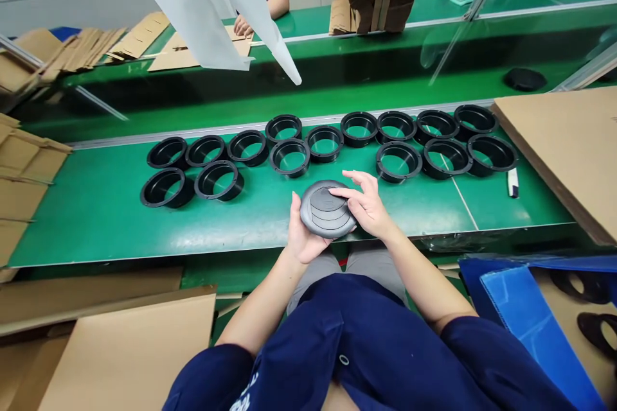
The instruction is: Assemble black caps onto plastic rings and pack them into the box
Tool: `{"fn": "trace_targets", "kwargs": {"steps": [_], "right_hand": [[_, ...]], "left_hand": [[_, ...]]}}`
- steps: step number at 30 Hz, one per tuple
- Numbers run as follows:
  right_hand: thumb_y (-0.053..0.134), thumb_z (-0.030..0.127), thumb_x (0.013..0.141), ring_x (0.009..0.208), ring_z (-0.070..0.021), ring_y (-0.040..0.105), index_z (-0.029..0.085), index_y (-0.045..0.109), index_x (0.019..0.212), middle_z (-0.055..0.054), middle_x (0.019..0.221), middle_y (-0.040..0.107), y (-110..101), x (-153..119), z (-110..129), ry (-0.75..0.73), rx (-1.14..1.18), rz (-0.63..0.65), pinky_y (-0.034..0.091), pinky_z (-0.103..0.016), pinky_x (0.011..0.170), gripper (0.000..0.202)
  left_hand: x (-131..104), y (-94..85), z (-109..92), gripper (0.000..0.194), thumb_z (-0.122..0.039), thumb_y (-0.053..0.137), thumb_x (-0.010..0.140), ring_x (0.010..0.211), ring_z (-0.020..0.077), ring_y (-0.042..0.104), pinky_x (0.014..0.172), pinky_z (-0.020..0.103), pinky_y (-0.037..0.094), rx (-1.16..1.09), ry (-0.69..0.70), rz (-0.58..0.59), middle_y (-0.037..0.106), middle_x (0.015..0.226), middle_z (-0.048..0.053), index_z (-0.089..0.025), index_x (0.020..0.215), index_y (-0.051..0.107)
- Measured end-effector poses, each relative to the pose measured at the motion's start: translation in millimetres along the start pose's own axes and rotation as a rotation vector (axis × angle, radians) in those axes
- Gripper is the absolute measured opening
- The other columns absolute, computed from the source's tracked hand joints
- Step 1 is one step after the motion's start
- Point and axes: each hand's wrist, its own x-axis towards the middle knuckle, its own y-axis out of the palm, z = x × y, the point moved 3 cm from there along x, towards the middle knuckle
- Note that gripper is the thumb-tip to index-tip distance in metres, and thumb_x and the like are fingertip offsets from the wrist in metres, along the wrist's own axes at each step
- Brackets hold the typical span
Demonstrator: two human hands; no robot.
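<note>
A round dark grey air vent (328, 209) with curved slats across its face is held over the near edge of the green worktop. My left hand (304, 231) is closed around its left side and underside, the thumb up along the rim. From the right, my right hand (369, 207) reaches over the vent with one fingertip touching its face. Its other fingers are apart, and one points up away from the vent. Beyond my hands stand several black flanged rings (290, 157), open through the middle, in loose rows.
The green worktop (96, 218) has a cardboard sheet (569, 148) at its right end and a small white-and-dark item (512, 183) beside the rings. Cardboard boxes flank me on the left, a blue bin (535, 334) on the right. White sheets (193, 6) hang ahead; another person's hand (243, 26) rests on cardboard behind.
</note>
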Motion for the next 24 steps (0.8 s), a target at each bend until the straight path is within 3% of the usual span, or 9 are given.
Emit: {"fn": "trace_targets", "kwargs": {"steps": [5,10,21,24], "right_hand": [[0.027,0.059,0.111,0.141,-0.0323,0.033,0.028,0.076,0.119,-0.007,0.144,0.052,2,-1,-8,-0.025,0.02,0.029,0.031,-0.055,0.121,0.058],[0.026,0.064,0.11,0.14,-0.0311,0.037,0.026,0.077,0.111,-0.008,0.141,0.055,1,-1,-9,0.059,0.1,0.007,0.032,-0.053,0.121,0.064],[0.021,0.056,0.113,0.136,-0.0285,0.046,0.024,0.069,0.129,-0.009,0.13,0.064,-4,-4,-11,0.081,0.189,-0.002,0.035,-0.051,0.118,0.06],[0.021,0.059,0.112,0.141,-0.0304,0.039,0.022,0.065,0.137,-0.011,0.144,0.055,0,-7,-7,0.01,0.098,0.03,0.035,-0.053,0.12,0.062]], "left_hand": [[5,0.5,2,0.087,-0.081,0.029,0.097,0.126,0.0426,0.059,0.1,0.069,0.05,0.012,-0.066,-0.032,0.063,0.132,0.022,-0.011,0.143,0.053],[9,1.8,4,0.09,-0.083,0.022,0.097,0.116,0.0416,0.065,0.095,0.066,0.054,0.021,-0.117,-0.071,0.066,0.126,0.023,-0.01,0.139,0.055],[14,0.8,2,0.091,-0.084,0.026,0.095,0.11,0.0408,0.068,0.09,0.063,0.058,-0.024,-0.181,-0.136,0.066,0.125,0.024,-0.011,0.14,0.054],[15,-3.0,-3,0.086,-0.081,0.028,0.097,0.112,0.038,0.067,0.092,0.059,0.058,-0.026,-0.15,-0.169,0.066,0.126,0.022,-0.012,0.141,0.055]]}}
